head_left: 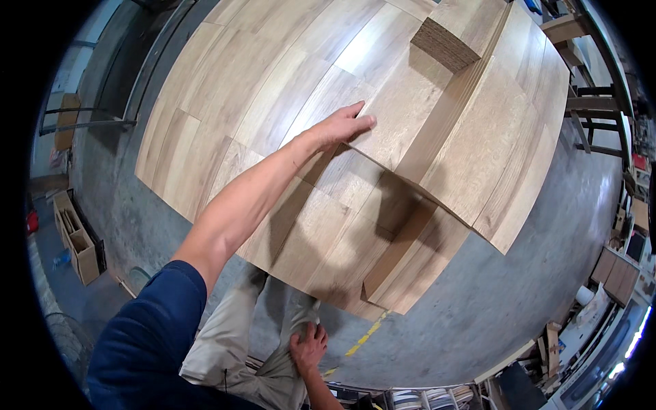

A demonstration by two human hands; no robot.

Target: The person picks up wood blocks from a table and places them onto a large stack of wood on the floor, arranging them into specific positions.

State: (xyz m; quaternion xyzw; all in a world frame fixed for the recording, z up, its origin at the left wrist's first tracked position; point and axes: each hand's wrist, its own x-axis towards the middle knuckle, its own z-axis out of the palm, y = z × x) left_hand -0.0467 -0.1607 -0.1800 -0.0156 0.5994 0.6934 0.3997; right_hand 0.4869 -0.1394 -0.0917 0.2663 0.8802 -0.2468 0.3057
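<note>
Grey concrete floor (437, 335) surrounds wood-plank tabletop (273, 75). Right side: stepped wooden board (478, 137), raised block (445, 46) across its far end. My left grip (348, 125) pinches the board's near-left corner; right grip (311, 348), fingers spread, rests on my leg (295, 320).

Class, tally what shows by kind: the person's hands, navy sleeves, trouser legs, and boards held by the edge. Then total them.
Hands: 2 (left hand, right hand)
Navy sleeve: 1
Trouser legs: 2
Held board: 1
Total: 6
</note>
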